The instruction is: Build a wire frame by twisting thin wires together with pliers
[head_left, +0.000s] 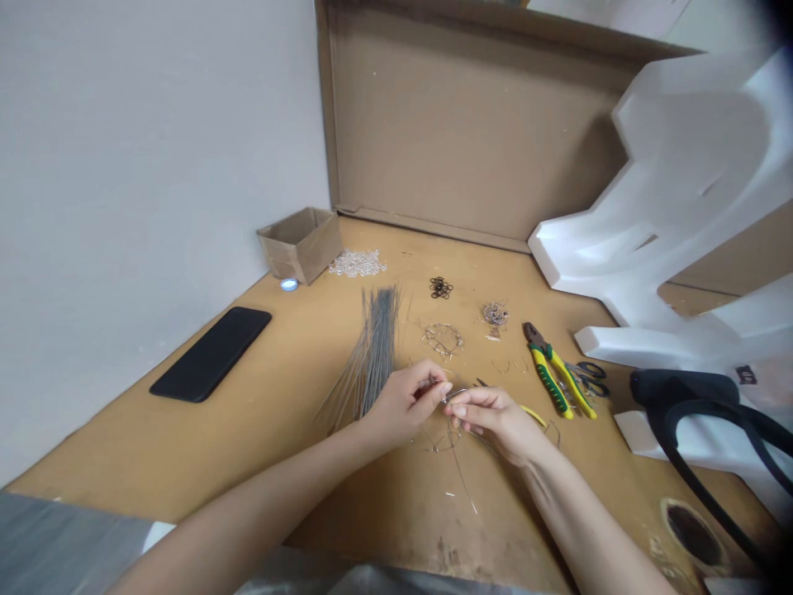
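Note:
Near the middle of the table, my left hand (414,401) and my right hand (489,417) come together, fingertips almost touching. Both pinch a thin bent metal wire (456,397); its exact shape is too small to tell. A long thin wire end (462,471) hangs below them. Left of my left hand lies a bundle of straight grey wires (379,339). Beyond my hands sits a wire ring with small beads (443,340). Another thin wire piece lies partly under my hands, and a yellow handle (533,416) shows beside my right hand.
Yellow-green pliers (550,376) and dark scissors (591,378) lie right. Behind are black rings (440,287), a coiled wire piece (495,313), clear beads (358,263) and a cardboard box (301,248). A black phone (211,354) lies left; white foam (669,182) stands right.

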A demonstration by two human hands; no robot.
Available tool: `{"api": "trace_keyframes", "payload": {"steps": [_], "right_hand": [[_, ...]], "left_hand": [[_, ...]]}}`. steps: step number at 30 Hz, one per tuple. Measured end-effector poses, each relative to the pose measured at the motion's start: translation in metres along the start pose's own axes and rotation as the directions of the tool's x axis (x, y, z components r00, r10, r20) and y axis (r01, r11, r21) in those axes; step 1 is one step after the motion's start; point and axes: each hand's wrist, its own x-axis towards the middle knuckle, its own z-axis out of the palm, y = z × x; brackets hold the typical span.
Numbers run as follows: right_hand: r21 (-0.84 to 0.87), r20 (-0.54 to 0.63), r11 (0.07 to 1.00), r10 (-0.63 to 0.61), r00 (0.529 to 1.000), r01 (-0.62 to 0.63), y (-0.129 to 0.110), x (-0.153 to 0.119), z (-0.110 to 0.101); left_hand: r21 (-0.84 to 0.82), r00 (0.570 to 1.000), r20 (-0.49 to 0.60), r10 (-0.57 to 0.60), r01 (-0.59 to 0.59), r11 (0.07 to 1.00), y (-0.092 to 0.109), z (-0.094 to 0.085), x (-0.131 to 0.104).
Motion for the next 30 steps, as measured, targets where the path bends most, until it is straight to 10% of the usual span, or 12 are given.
{"api": "trace_keyframes", "payload": {"steps": [16, 30], "right_hand": [[0.015, 0.006, 1.0, 0.003, 1.0, -0.003, -0.002, -0.001, 0.002], [-0.144, -0.004, 0.989, -0.026, 1.0, 0.025, -0.018, -0.003, -0.014]], "left_hand": [[0.104, 0.999, -0.014, 0.036, -0.034, 0.994, 0.001, 0.002, -0.002], [-0.225, 0.985, -0.108, -0.131, 0.104, 0.969, -0.006, -0.005, 0.008]]}}
